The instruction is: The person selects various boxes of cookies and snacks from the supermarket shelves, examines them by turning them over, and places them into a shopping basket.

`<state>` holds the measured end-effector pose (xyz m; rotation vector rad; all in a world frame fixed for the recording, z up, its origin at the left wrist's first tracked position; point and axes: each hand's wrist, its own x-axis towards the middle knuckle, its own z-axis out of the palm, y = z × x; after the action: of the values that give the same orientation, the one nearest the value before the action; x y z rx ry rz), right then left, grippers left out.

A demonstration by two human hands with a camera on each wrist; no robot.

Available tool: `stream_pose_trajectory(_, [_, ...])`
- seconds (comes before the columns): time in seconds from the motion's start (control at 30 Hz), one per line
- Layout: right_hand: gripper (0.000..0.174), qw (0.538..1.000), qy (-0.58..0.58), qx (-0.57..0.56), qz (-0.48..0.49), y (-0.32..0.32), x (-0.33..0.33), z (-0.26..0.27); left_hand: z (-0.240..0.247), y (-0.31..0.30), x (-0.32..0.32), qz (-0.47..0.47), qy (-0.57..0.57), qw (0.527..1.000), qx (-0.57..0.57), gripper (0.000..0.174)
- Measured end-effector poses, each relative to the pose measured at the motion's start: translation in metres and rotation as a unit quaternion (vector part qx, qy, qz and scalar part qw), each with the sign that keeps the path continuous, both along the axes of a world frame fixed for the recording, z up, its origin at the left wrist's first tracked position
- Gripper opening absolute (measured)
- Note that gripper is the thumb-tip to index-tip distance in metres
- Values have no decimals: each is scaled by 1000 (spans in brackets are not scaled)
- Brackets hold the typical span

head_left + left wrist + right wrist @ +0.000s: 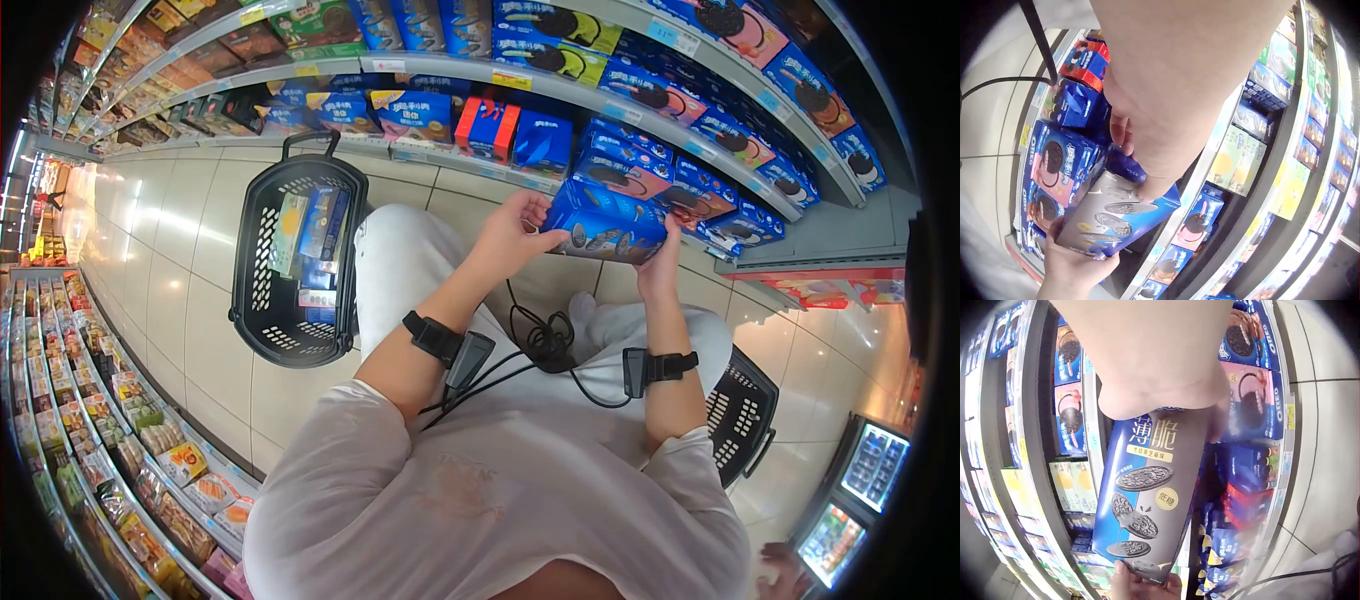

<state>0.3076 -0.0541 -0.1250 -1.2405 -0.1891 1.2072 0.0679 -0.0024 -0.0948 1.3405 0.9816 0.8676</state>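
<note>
I hold a blue and grey cookie box (606, 232) between both hands, low in front of the shelves. My left hand (512, 237) grips its near end, with the fingers curled round the edge. My right hand (660, 262) grips the other end. In the left wrist view the left hand (1138, 147) is at the top of the box (1113, 219) and the right hand (1072, 265) cups its bottom. The right wrist view has the box (1147, 487) face on, printed with dark sandwich cookies, the right hand (1160, 384) above it and left fingertips (1141, 584) below.
A black shopping basket (250, 270) with several boxes in it stands on the tiled floor to my left. A second black basket (742, 412) is by my right side. Shelves of blue cookie boxes (700, 130) are in front, another snack shelf (100, 430) behind.
</note>
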Motion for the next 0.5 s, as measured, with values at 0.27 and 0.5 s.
stream_pose_trajectory(0.27, [44, 999, 21, 31, 10, 1, 1, -7, -18, 3, -2, -13, 12, 999, 35, 42])
stream_pose_trajectory(0.5, [48, 999, -1, 32, 6, 2, -5, -2, -13, 1, 0, 36, 56, 993, 96, 42])
